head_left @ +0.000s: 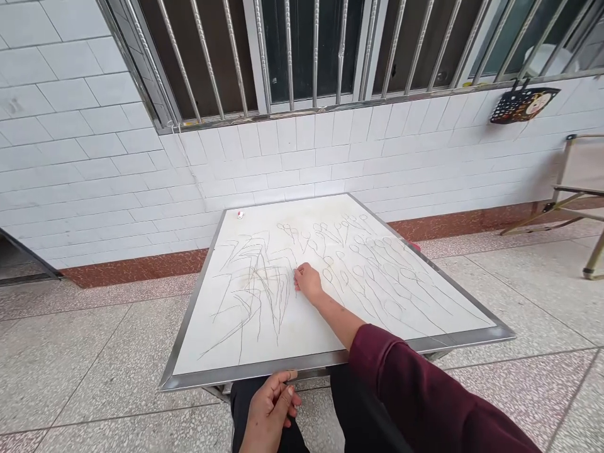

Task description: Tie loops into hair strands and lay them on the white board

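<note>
My right hand reaches over the middle of the white table, its fingers pinched together on a thin dark wire. My left hand is held low at the table's front edge, fingers curled and thumb near the index finger; whatever may be in them is too small to make out. Left of my right hand lie several bent thin wires, some crossing each other. On the right side, several thin wires with looped ends are spread out at a slant.
A small white and red object sits at the table's far left corner. Behind the table stands a white tiled wall with a barred window. A patterned bag hangs at right, above a folding chair.
</note>
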{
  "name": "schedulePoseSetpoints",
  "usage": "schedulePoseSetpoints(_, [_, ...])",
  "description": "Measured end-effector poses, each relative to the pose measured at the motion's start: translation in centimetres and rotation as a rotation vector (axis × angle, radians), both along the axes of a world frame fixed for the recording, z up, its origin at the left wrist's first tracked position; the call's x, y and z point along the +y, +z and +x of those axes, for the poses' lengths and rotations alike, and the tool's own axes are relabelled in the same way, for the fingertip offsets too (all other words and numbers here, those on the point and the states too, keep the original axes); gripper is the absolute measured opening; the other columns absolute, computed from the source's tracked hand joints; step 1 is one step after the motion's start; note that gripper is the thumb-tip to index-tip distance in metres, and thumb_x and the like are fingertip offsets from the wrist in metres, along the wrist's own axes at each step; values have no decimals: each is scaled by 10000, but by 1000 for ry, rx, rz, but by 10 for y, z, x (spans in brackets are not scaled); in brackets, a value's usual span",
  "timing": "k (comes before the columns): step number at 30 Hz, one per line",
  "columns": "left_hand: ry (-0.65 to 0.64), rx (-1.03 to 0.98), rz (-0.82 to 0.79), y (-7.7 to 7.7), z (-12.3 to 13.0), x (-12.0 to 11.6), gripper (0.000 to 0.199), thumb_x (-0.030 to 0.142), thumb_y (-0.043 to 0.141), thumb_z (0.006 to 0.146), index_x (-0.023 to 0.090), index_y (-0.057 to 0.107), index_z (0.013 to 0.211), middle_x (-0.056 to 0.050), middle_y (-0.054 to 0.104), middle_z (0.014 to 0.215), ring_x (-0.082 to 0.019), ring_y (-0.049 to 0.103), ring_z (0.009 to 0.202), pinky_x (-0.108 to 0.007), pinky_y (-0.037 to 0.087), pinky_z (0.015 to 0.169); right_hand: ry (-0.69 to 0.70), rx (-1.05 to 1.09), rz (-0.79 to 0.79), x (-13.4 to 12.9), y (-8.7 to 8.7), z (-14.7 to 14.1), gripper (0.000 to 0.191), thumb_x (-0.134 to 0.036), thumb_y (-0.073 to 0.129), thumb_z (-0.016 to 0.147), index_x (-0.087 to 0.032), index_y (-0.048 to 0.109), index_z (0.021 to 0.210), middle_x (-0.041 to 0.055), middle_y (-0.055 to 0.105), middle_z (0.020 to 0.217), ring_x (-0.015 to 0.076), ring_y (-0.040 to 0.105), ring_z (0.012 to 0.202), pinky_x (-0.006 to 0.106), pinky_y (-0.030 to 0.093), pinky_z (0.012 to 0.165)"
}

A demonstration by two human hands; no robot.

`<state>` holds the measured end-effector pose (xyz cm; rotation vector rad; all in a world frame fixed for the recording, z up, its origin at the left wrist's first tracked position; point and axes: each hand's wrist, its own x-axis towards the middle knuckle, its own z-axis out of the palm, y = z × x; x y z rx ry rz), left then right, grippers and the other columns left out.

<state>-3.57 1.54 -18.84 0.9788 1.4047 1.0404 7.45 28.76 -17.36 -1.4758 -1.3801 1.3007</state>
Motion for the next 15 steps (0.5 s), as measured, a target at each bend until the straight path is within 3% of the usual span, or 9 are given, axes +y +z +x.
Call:
schedulePoseSetpoints(9, [-8,-33,-36,-12,-2,12,630,661,673,698,165,688,1085,-40,682,732,-164,578,620,-270,417,535,25,-13,-24,11,-11,1,289,-333,568,975,-158,588,1204,85,629,1158,189,650,944,375,569,805])
schedulePoseSetpoints(15, [-36,-15,-37,-11,3,8,591,637,669,725,175,687,1093,-36,674,732,-166,570,622,-271,408,541,48,-21,-19,9,-9,7,294,-329,579,968,-150,588,1201,84,630,1155,195,651,951,385,566,812])
